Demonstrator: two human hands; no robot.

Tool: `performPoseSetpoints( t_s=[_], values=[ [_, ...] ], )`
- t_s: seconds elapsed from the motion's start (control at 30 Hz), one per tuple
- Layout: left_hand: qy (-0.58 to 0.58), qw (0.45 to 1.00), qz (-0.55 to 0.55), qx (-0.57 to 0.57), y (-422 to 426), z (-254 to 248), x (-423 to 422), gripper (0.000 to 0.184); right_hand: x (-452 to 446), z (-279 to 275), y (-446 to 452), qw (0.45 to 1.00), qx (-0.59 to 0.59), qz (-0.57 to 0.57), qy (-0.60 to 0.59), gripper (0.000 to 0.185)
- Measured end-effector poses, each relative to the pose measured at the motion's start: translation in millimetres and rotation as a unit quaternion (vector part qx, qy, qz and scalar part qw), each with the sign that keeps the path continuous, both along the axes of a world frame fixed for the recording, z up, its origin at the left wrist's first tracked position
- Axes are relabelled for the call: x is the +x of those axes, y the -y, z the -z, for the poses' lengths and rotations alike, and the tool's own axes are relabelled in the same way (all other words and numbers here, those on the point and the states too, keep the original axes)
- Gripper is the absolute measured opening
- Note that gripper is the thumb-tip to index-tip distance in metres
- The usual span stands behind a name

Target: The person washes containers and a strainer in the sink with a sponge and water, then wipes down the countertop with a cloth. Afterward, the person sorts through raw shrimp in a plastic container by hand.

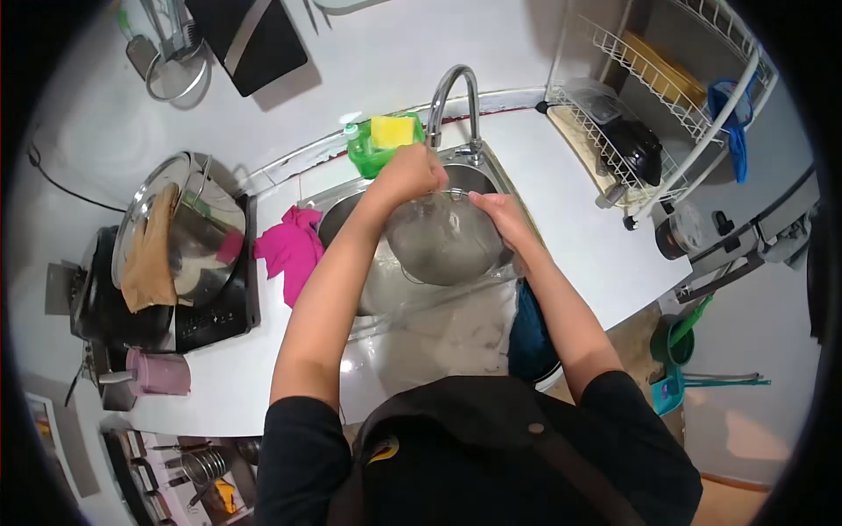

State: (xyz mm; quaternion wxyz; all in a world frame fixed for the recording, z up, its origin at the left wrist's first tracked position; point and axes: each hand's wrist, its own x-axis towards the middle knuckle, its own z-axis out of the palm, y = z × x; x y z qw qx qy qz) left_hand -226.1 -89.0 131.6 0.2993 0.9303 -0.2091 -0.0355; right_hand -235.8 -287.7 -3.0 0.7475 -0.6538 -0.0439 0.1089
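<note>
A round, shiny grey metal vessel with a small wire loop at its far rim is tilted toward me over the sink. My right hand grips its right rim, thumb on top. At the far rim my left hand is closed, fingers curled down; whatever lies inside them is hidden. The chrome faucet curves just beyond both hands. Behind my left hand, a yellow sponge rests on a green holder beside a pump bottle top.
A pink cloth lies left of the sink. Further left, a large metal pot with a brown mitt stands on a black cooker. A white wire rack stands on the right counter. Clear plastic sheeting hangs along the sink front.
</note>
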Motion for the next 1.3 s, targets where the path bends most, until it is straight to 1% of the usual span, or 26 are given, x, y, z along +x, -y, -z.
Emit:
performPoseSetpoints(
  t_s=[0.03, 0.1, 0.2, 0.3, 0.4, 0.5, 0.53, 0.63, 0.7, 0.77, 0.8, 0.9, 1.03, 1.1, 1.2, 1.3],
  values=[
    [-0.028, 1.000, -0.005, -0.001, -5.4, 0.8, -0.2, 0.013, 0.0, -3.8, -7.1, 1.000, 0.014, -0.002, -0.004, 0.033],
    [-0.086, 0.996, 0.000, -0.002, -7.1, 6.6, 0.6, 0.013, 1.3, -2.0, -8.4, 1.000, -0.009, -0.021, -0.009, 0.033],
    [-0.098, 0.989, -0.029, -0.103, -10.1, 19.1, 0.8, 0.012, 1.9, 0.8, -9.9, 0.999, -0.038, -0.031, -0.006, 0.034],
    [-0.010, 1.000, 0.014, -0.004, -9.6, 28.6, 4.1, 0.009, 2.5, 3.3, -11.1, 0.998, -0.056, -0.040, -0.003, 0.031],
    [0.007, 0.999, 0.017, -0.035, -10.5, 30.3, 5.2, 0.010, 5.8, 8.3, -12.0, 0.997, -0.061, -0.049, 0.003, 0.029],
    [0.001, 0.999, 0.031, 0.042, -11.5, 30.2, 3.5, 0.012, 5.9, 8.2, -8.0, 0.996, -0.069, -0.059, 0.009, 0.029],
    [-0.017, 0.998, 0.033, 0.042, -12.1, 29.3, 3.2, 0.012, 5.7, 6.3, -7.1, 0.995, -0.073, -0.064, 0.011, 0.029],
    [-0.072, 0.996, 0.039, 0.031, -17.6, 29.5, 5.8, 0.012, 3.0, 4.0, -8.8, 0.999, -0.015, -0.049, -0.008, 0.033],
    [-0.109, 0.993, 0.047, 0.006, -23.9, 33.0, 12.7, 0.011, 5.3, 4.5, -7.8, 0.998, -0.028, -0.055, -0.010, 0.032],
    [-0.114, 0.992, 0.049, -0.016, -27.7, 38.3, 19.0, 0.011, 4.8, 5.0, -5.5, 0.998, -0.025, -0.054, -0.017, 0.031],
    [-0.117, 0.992, 0.049, -0.027, -28.2, 37.1, 17.7, 0.011, -1.1, -5.2, -6.8, 0.998, -0.015, -0.050, -0.023, 0.030],
    [-0.102, 0.993, 0.042, -0.034, -22.9, 35.6, 15.0, 0.011, -3.7, -10.2, -7.4, 0.998, -0.004, -0.050, -0.025, 0.030],
    [-0.059, 0.995, 0.079, -0.034, -23.1, 43.9, 23.1, 0.018, 5.7, 0.5, -5.3, 0.998, -0.026, -0.065, -0.009, 0.031],
    [-0.053, 0.995, 0.086, -0.025, -23.9, 42.4, 24.3, 0.022, 2.8, -3.0, -3.5, 0.998, -0.008, -0.067, -0.020, 0.031],
    [-0.063, 0.988, 0.128, -0.053, -17.8, 38.6, 17.9, 0.020, 3.0, -6.0, -1.8, 0.996, -0.003, -0.080, -0.025, 0.031],
    [-0.189, 0.970, 0.154, -0.003, -10.9, 42.5, 27.6, 0.029, 0.9, -11.8, -2.5, 0.996, -0.005, -0.089, -0.026, 0.031]
  ],
)
